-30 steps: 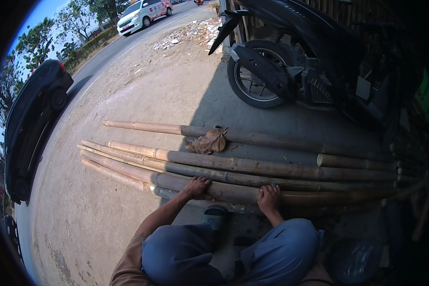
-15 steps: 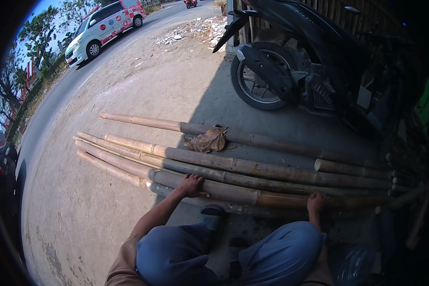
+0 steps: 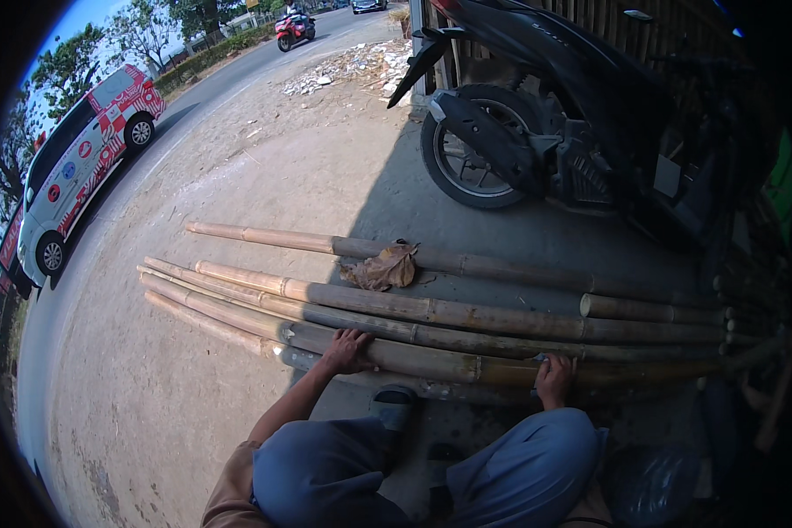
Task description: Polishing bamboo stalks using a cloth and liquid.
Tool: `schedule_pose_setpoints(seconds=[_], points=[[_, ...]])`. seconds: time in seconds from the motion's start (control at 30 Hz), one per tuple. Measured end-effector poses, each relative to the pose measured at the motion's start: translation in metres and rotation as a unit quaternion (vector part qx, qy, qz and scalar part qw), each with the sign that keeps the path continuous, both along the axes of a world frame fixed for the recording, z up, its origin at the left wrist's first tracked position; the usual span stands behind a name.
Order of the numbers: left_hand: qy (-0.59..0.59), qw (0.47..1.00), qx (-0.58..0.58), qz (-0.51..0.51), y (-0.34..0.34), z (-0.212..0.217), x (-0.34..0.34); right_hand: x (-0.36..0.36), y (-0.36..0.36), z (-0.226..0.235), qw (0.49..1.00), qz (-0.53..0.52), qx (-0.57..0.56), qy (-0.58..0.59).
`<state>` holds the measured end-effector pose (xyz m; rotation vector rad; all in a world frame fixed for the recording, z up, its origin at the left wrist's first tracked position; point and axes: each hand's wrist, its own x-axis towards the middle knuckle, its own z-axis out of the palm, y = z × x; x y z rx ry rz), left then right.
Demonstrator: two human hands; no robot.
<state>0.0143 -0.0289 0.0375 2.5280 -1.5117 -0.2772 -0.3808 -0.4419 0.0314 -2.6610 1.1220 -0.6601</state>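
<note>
Roadside dirt: L hand (image 3: 347, 350) flat, fingers spread; R hand (image 3: 554, 378) gripping bamboo pole (image 3: 414, 356).

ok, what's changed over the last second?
Right hand slid rightward along the near bamboo pole and now rests farther from the left hand. On the road, a dark car gave way to a white van. Left hand, poles, motorbike unchanged.
</note>
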Motion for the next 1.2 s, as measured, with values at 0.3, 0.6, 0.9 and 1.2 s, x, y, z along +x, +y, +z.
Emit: schedule_pose_setpoints(seconds=[0.3,0.6,0.9,1.2], points=[[-0.048,0.994,-0.083,0.045,-0.005,-0.008,-0.028,0.029,0.018,-0.012,1.000,-0.001,-0.027,-0.003],[0.030,0.999,0.021,0.025,0.002,-0.001,0.001,0.052,0.056,0.000,0.996,0.067,0.060,-0.027],[-0.073,0.995,-0.048,0.045,-0.011,-0.002,-0.037,-0.070,-0.063,-0.017,0.971,-0.222,-0.083,0.044],[0.044,0.997,0.066,0.003,-0.012,-0.009,0.020,0.089,0.090,-0.001,0.981,0.177,0.054,-0.062]])
